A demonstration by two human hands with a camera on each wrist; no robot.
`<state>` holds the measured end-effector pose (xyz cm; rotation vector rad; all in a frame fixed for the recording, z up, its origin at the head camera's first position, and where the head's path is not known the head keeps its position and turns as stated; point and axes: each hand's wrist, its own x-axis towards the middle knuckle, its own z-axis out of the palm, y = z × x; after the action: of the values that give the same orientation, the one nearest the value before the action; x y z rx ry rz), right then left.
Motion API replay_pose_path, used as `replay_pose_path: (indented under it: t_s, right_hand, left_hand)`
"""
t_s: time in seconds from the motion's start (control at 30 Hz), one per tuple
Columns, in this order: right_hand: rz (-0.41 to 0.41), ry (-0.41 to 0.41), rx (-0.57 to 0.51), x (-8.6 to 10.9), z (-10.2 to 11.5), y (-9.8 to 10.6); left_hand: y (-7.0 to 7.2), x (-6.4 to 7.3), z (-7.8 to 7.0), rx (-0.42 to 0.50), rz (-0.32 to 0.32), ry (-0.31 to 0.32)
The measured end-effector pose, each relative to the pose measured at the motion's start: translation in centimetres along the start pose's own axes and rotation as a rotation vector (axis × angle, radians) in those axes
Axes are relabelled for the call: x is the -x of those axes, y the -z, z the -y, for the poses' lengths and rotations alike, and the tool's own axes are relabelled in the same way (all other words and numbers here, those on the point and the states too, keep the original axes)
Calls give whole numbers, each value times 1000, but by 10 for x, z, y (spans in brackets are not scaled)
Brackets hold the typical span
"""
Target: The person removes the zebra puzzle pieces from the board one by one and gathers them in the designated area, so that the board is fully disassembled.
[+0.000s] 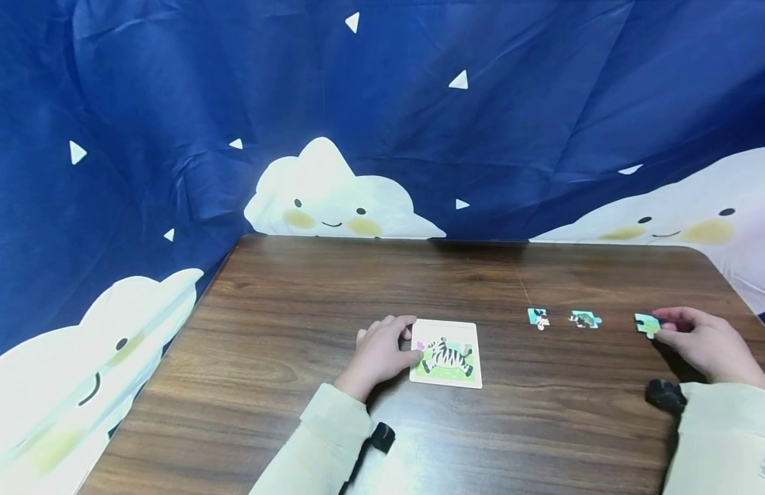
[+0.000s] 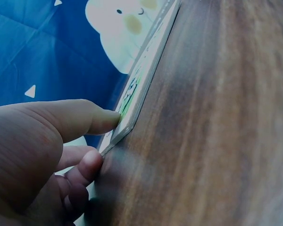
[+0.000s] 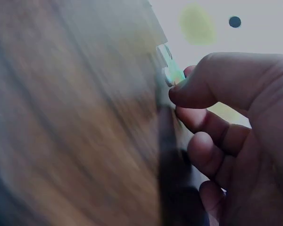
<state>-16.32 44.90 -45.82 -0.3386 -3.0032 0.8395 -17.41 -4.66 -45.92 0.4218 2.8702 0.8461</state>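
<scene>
A square puzzle board [image 1: 446, 353] with a zebra picture and a pale border lies on the table in the head view. My left hand [image 1: 384, 350] holds its left side. In the left wrist view the thumb [image 2: 101, 121] presses on the board's top near a corner [image 2: 125, 129], and the other fingers are curled at its edge. Far to the right, my right hand [image 1: 707, 342] pinches a green and light-blue jigsaw piece [image 1: 647, 324] between thumb and fingers. The right wrist view shows the same piece [image 3: 171, 70] at the fingertips, partly hidden by the thumb.
Two more jigsaw pieces, one with a striped part [image 1: 539, 318] and one with a dark picture [image 1: 584, 319], lie between the board and my right hand. The brown wooden table [image 1: 283, 309] ends at a blue cloth backdrop [image 1: 382, 89] with clouds.
</scene>
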Motion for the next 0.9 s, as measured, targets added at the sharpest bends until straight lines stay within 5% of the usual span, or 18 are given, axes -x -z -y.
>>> replay_pose_path:
  t_s: [0.67,0.9]
  right_hand:
    - [19,51,-1,-6,13,-6]
    - [-29,56,-48,-5,28,-6]
  left_hand:
    - [0,-1,-1,4,7,20]
    - [5,-2,7,3,73,-50]
